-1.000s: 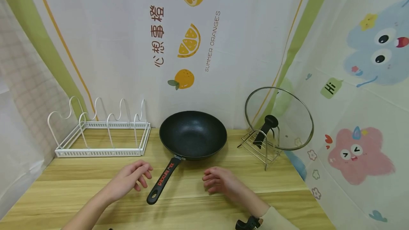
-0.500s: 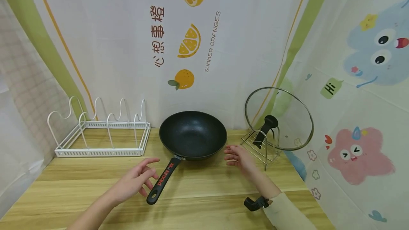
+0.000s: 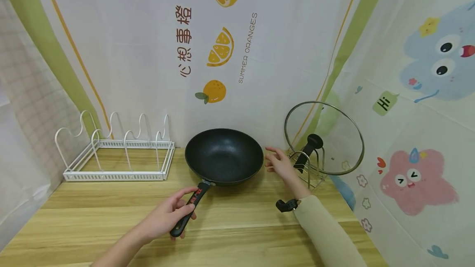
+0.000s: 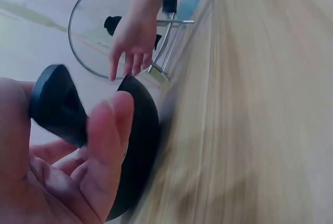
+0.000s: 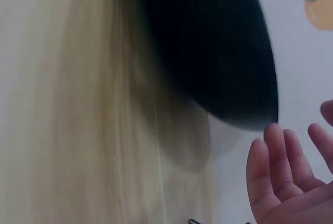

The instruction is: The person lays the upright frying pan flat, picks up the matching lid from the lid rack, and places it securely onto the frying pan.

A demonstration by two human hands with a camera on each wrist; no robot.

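A black wok (image 3: 224, 155) sits on the wooden table, its long handle (image 3: 178, 230) angled toward the front left. My left hand (image 3: 165, 218) is at that handle, thumb on top and fingers curling under and round it. In the left wrist view the handle's end (image 4: 56, 96) shows between the thumb and palm. My right hand (image 3: 280, 166) reaches to the wok's right side with loosely spread fingers and holds nothing. Its fingertips (image 5: 273, 130) are right by the rim in the right wrist view.
A white wire rack (image 3: 118, 176) stands at the back left. At the right, behind my right hand, a glass lid (image 3: 343, 143) with a black knob leans upright in a metal stand (image 3: 309, 172). A printed curtain (image 3: 130, 52) hangs right behind the wok.
My left hand has moved right onto the wok's handle and its fingers have closed round it. The right hand has gone forward and right, up to the wok's right rim. The wok has stayed put.
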